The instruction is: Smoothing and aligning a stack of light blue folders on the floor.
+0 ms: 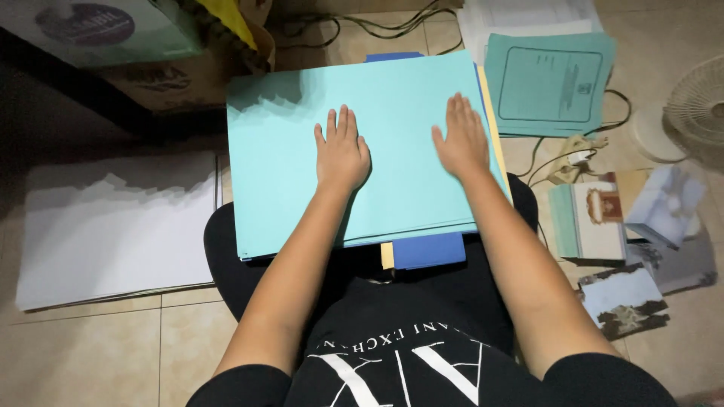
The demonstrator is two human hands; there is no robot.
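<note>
Left hand and right hand: lying apart, palms flat, fingers open, gripping nothing, pressing turquoise paper stack resting on lap above blue folder. Advisable: pressing evenly, keeping sheet edges squared, avoiding creasing.

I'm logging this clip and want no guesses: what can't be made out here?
- Head view: what lies under the light blue sheets, covered by them, the left hand and the right hand; only edges of a dark blue folder show.
- The fan, cut by the right edge.
- The cardboard box, partly in shadow.
</note>
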